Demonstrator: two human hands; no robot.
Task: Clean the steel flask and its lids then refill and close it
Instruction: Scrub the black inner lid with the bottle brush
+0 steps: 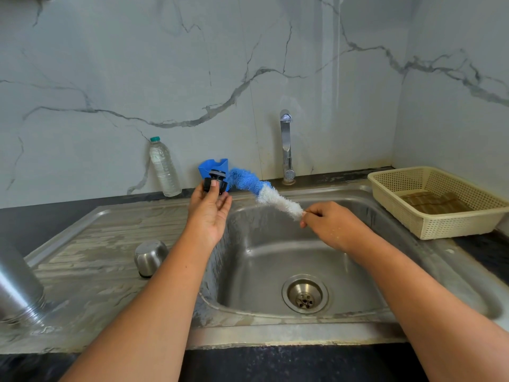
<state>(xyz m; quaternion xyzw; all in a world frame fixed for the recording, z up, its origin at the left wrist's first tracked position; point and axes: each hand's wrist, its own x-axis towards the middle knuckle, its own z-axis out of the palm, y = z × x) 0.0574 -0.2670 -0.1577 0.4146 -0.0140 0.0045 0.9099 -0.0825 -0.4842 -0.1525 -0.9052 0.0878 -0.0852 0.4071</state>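
Observation:
My left hand (210,209) holds the black inner stopper lid (215,182) at its fingertips, above the left rim of the sink basin. My right hand (332,223) pinches the end of a blue-and-white bottle brush (261,190), whose blue tip touches the stopper. The steel cup lid (150,257) stands upside down on the drainboard. The steel flask (19,288) lies at the far left edge, partly cut off by the frame.
The steel sink basin (275,257) with its drain (305,294) lies below my hands. A tap (286,146) stands at the back. A plastic water bottle (164,168) and blue holder (213,165) lean by the wall. A cream basket (440,199) sits right.

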